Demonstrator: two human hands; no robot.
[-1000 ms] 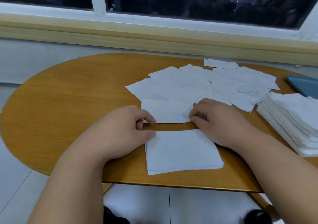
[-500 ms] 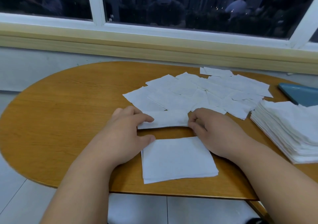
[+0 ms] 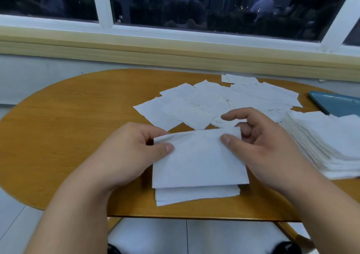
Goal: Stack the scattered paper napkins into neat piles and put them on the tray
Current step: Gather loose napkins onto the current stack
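Note:
A single white napkin (image 3: 198,160) is held flat just above a small pile of napkins (image 3: 196,195) near the table's front edge. My left hand (image 3: 134,152) pinches its left edge between thumb and fingers. My right hand (image 3: 259,146) pinches its right upper corner with the thumb on top, the index finger raised. Several scattered napkins (image 3: 214,101) lie spread behind the hands. A tall neat pile of napkins (image 3: 327,142) stands at the right. A blue tray (image 3: 337,103) shows partly at the far right edge.
The round wooden table (image 3: 68,127) stands against a wall below a window sill (image 3: 175,56). Its left half is bare wood. White floor tiles (image 3: 185,238) show under the front edge.
Both hands lifted a napkin from the front of the scattered heap and drew it toward me; it now hangs over the small front pile. The camera also tilted down a little.

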